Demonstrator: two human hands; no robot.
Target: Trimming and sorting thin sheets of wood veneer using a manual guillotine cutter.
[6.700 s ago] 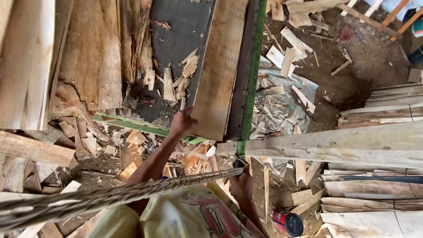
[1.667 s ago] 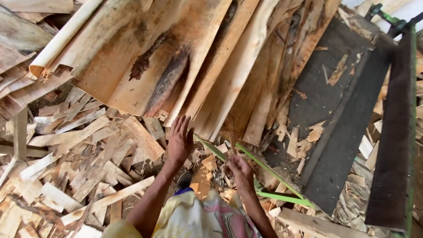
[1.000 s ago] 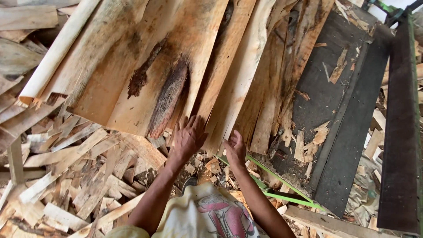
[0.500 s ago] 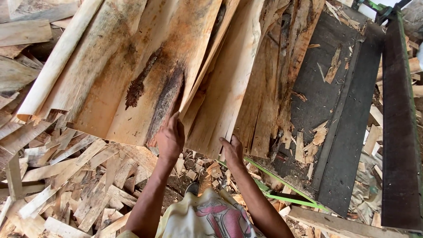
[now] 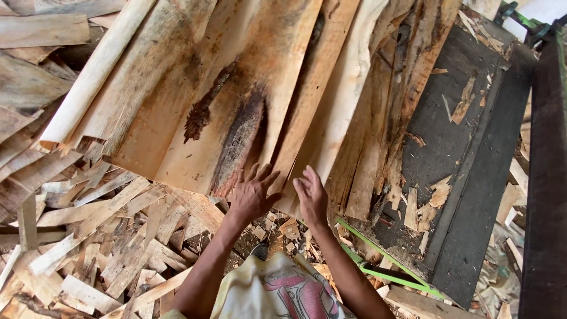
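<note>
Several thin wood veneer sheets [image 5: 236, 88] hang overlapped in front of me, tan with dark bark stains. My left hand [image 5: 253, 192] is spread flat, fingers apart, at the lower edge of a stained sheet. My right hand [image 5: 311, 195] is open beside it, fingers up against the bottom edge of a paler narrow sheet [image 5: 336, 112]. Neither hand grips anything. My forearms rise from the bottom of the view over my printed yellowish shirt [image 5: 283, 289].
Broken veneer strips and offcuts [image 5: 106, 236] litter the ground on the left and below. A dark metal machine bed [image 5: 466, 153] with wood chips on it stands at the right, edged by a green bar [image 5: 384, 260]. More planks lie at upper left.
Both hands have risen from the scrap pile to the lower edges of the hanging sheets and drawn closer together. The view has shifted slightly.
</note>
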